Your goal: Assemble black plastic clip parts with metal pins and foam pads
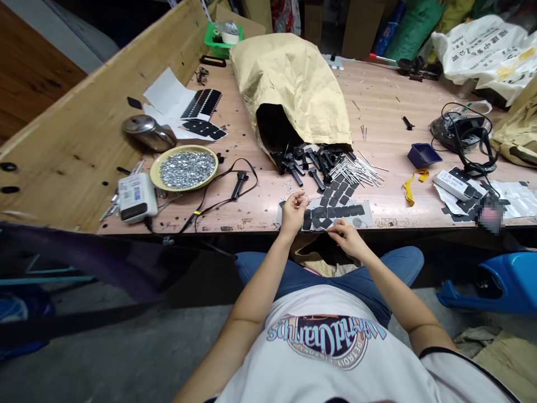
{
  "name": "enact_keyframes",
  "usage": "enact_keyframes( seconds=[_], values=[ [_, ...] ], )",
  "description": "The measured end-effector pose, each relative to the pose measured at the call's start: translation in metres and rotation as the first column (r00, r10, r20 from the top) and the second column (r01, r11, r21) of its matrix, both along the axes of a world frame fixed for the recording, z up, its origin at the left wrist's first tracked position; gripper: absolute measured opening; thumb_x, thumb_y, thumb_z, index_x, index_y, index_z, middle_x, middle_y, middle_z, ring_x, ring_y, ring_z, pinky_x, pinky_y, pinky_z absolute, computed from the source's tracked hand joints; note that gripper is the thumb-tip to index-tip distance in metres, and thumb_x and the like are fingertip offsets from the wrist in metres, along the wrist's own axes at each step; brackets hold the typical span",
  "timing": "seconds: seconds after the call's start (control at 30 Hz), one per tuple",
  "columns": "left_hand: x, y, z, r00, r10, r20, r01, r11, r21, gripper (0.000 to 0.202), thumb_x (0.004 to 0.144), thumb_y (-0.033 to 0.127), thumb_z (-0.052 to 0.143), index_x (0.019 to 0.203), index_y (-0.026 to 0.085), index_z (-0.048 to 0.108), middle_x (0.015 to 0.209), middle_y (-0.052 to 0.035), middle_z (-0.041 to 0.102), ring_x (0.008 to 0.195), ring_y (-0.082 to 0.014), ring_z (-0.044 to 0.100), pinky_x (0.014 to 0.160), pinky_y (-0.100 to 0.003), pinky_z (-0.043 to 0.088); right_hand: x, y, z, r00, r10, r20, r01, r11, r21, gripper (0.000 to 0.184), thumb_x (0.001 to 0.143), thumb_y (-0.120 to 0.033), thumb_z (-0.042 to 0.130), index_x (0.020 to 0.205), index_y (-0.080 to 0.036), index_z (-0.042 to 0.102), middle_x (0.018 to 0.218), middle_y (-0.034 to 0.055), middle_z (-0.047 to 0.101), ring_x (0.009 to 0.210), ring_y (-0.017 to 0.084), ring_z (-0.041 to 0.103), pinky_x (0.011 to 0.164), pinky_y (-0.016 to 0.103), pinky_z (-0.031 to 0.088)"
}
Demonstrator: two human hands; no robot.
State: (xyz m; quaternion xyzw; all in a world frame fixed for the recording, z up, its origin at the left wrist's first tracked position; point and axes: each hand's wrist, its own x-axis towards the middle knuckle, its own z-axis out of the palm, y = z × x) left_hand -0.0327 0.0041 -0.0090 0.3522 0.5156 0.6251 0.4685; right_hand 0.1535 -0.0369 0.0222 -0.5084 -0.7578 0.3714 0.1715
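Observation:
My left hand hovers at the table's front edge, its fingertips pinched on something small that I cannot make out. My right hand is just right of it, fingers pinched at the near edge of a grey backing sheet covered with several black pads. Behind the sheet lie a heap of black plastic parts and a bundle of thin metal pins, spilling from a large tan paper sack. Tiny metal bits are scattered near my left hand.
A yellow dish of small silver pieces, a white device with black cable, a metal bell-shaped object and pad sheets sit at left. At right are a blue tray, a white remote, cables and bags. A blue stool stands lower right.

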Motion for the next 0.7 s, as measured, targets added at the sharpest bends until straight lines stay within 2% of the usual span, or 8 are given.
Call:
enact_keyframes(
  seconds=[0.07,0.2,0.3,0.37,0.47,0.53,0.63,0.7],
  values=[
    [-0.007,0.005,-0.002,0.996,0.053,-0.068,-0.054,0.999,-0.006,0.019,0.071,0.022,0.065,0.089,0.017,0.06,0.07,-0.0004,0.061,0.071,-0.0131,0.061,0.068,-0.023,0.047,0.001,-0.004,-0.001,1.0,-0.004,-0.031,0.003,1.0,-0.03,0.019,0.085,-0.02,0.051,0.092,-0.016,0.068,0.092,0.0044,0.053,0.069,0.01,0.055,0.067,0.026,0.049],
    [-0.008,0.04,-0.002,0.954,0.134,-0.267,-0.14,0.99,-0.004,0.012,0.071,0.016,0.062,0.082,0.019,0.059,0.069,-0.001,0.059,0.077,-0.017,0.06,0.077,-0.028,0.046,0.003,-0.01,-0.001,0.984,0.15,0.093,-0.152,0.988,0.016,0.017,0.082,-0.015,0.055,0.09,-0.017,0.069,0.092,0.0048,0.056,0.081,0.013,0.059,0.079,0.028,0.048],
    [0.011,0.08,0.003,0.927,0.103,-0.361,-0.12,0.992,-0.027,0.016,0.068,0.013,0.064,0.076,0.02,0.053,0.069,-0.0038,0.059,0.09,-0.0252,0.061,0.084,-0.035,0.044,0.0,-0.016,-0.003,0.943,0.201,0.264,-0.209,0.978,0.002,0.021,0.085,-0.014,0.051,0.096,-0.018,0.069,0.097,0.0068,0.058,0.08,0.014,0.061,0.076,0.027,0.048],
    [0.028,0.104,0.006,0.921,0.09,-0.378,-0.114,0.993,-0.042,0.022,0.066,0.009,0.064,0.082,0.018,0.051,0.077,-0.0088,0.062,0.1,-0.0301,0.059,0.089,-0.039,0.042,-0.002,-0.02,-0.005,0.908,0.212,0.362,-0.221,0.975,-0.017,0.024,0.087,-0.015,0.049,0.099,-0.018,0.069,0.1,0.0079,0.059,0.078,0.014,0.063,0.072,0.026,0.048],
    [0.044,0.125,0.008,0.897,0.059,-0.437,-0.137,0.979,-0.151,0.032,0.062,0.001,0.062,0.089,0.014,0.05,0.086,-0.0156,0.063,0.109,-0.0352,0.055,0.093,-0.046,0.038,0.0,-0.024,-0.008,0.885,0.209,0.416,-0.225,0.974,-0.012,0.025,0.088,-0.016,0.048,0.103,-0.017,0.068,0.101,0.009,0.061,0.08,0.016,0.064,0.071,0.025,0.048],
    [0.044,0.13,0.006,0.882,0.062,-0.468,-0.165,0.969,-0.183,0.034,0.061,0.0,0.06,0.091,0.013,0.051,0.095,-0.0201,0.061,0.112,-0.0375,0.053,0.095,-0.049,0.036,0.004,-0.023,-0.008,0.9,0.194,0.39,-0.219,0.976,0.019,0.025,0.088,-0.017,0.049,0.105,-0.017,0.067,0.102,0.0095,0.062,0.084,0.016,0.064,0.074,0.026,0.049],
    [0.033,0.134,0.003,0.889,0.106,-0.446,-0.14,0.989,-0.044,0.031,0.062,0.0,0.059,0.09,0.012,0.053,0.106,-0.0216,0.057,0.114,-0.0372,0.051,0.097,-0.048,0.036,0.012,-0.016,-0.007,0.942,0.151,0.299,-0.183,0.98,0.083,0.023,0.088,-0.018,0.048,0.102,-0.016,0.067,0.1,0.0091,0.063,0.087,0.017,0.064,0.078,0.028,0.049],
    [0.027,0.138,0.003,0.873,0.041,-0.487,-0.003,0.997,0.08,0.029,0.062,0.0,0.057,0.087,0.014,0.057,0.11,-0.0184,0.055,0.113,-0.0342,0.052,0.098,-0.044,0.037,0.016,-0.007,-0.004,0.966,0.119,0.23,-0.152,0.98,0.13,0.022,0.089,-0.019,0.048,0.097,-0.017,0.068,0.097,0.0081,0.064,0.086,0.016,0.063,0.079,0.028,0.049]
  ],
)
